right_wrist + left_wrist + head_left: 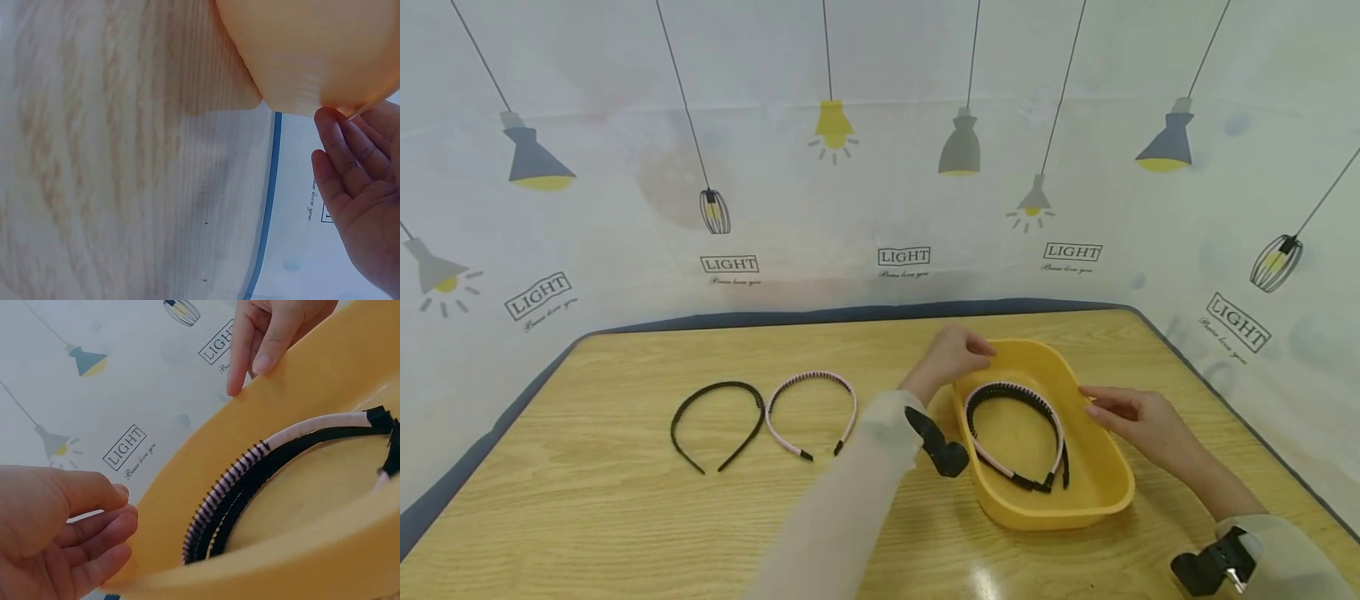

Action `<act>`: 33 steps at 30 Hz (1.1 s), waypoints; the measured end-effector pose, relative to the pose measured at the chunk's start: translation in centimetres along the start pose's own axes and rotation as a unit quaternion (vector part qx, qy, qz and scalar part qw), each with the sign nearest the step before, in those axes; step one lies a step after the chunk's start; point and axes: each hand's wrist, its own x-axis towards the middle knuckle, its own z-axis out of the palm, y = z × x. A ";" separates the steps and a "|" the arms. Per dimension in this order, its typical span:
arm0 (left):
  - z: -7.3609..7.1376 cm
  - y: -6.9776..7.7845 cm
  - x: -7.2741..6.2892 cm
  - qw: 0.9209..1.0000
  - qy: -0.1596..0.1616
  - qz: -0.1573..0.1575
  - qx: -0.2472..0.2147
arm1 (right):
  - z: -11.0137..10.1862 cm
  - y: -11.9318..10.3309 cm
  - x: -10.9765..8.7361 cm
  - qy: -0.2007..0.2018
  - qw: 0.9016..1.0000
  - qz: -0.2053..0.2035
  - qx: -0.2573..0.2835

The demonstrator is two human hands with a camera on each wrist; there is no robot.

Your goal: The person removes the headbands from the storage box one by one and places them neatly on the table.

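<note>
A yellow plastic basin [1108, 471] stands on the table, holding pink and black headbands [1026, 392] that overlap in a loop. My left hand [953, 357] is at its far left corner, fingertips right at the rim; the left wrist view shows loosely bent fingers and thumb with nothing between them. On the opposite side, the fingertips of my right hand [1138, 421] touch the right rim. Its fingers lie nearly straight along the basin's outer wall [312, 56] in the right wrist view. Left of the basin lie a black headband [679, 417] and a pink headband with black winding [852, 392].
The wooden table [587, 517] meets a pale curtain [880, 192] printed with hanging lamps at the back and sides. A dark blue band [820, 317] runs along the table's far edge. My left forearm [842, 500] crosses in front of the pink headband's right side.
</note>
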 end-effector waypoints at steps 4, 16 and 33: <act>1.2 0.5 0.1 1.000 0.000 -0.005 -0.007 | 0.0 -0.1 0.0 0.002 1.000 -0.002 -0.005; 3.0 1.4 0.1 0.999 0.011 -0.038 -0.023 | -0.1 -0.2 0.1 0.000 1.000 0.001 -0.006; 3.1 1.9 0.5 0.994 -0.041 -0.078 0.068 | -0.1 -0.3 -0.2 -0.001 1.000 0.004 -0.004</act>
